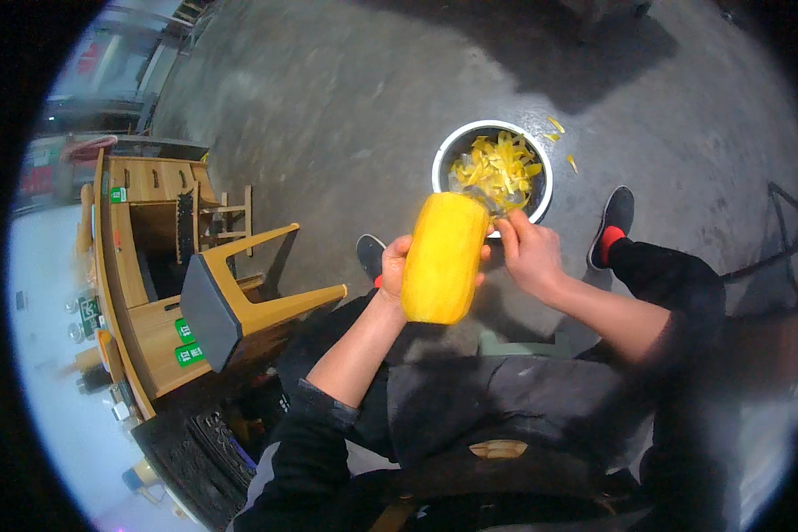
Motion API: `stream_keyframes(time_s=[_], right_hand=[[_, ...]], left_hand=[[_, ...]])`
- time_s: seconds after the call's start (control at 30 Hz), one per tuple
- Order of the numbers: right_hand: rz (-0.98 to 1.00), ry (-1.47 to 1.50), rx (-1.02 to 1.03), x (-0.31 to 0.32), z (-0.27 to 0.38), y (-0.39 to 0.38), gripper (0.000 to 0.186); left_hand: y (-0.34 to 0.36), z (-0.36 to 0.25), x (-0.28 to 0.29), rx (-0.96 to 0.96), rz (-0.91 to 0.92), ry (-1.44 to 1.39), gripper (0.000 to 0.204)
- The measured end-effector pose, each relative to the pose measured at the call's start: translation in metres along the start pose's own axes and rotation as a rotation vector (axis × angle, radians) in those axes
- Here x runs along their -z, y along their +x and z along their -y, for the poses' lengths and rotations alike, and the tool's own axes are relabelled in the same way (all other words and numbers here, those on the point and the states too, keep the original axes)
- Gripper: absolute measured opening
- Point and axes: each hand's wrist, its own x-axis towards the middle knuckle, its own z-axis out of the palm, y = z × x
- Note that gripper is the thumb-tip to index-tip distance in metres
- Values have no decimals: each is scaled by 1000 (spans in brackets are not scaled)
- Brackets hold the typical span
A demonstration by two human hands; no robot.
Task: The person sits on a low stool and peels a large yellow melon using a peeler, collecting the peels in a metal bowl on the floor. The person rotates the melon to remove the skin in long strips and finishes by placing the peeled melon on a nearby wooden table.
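A large, peeled yellow-orange squash [443, 259], flat at its near end, is held up in my left hand [394, 268]. The palm and thumb press its left side, and fingertips show around its right side. My right hand [532, 255] is closed beside the squash's upper right, fingers pinched on a small peeler [495, 221] that is mostly hidden. Just beyond, a white-rimmed basin [545, 168] sits on the floor, with yellow peel strips [496, 164] and some greyish, see-through material inside. The squash overlaps the basin's near left edge.
Some peel scraps [554, 125] lie on the grey concrete floor [328, 115] right of the basin. My shoes stand on either side. To the left are a yellow-legged stool [213, 310] tipped in view and a wooden desk [142, 293]. A thin dark metal frame [794, 213] stands far right.
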Motion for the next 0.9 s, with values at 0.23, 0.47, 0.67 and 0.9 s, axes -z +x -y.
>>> stream_keyframes(time_s=[0.23,0.47,0.67,0.9], right_hand=[[36,69,206,11,14,-4,19],[119,-117,-103,-1,-10,10,28],[-85,7,-301,-16,-36,11,34],[237,119,-617,-34,-91,6,40]], left_hand=[[-4,-9,8,21,18,-43,80],[0,-2,-2,17,34,59,93],[3,-4,-6,-76,-28,61,94],[1,-11,-2,-138,-39,124,88]])
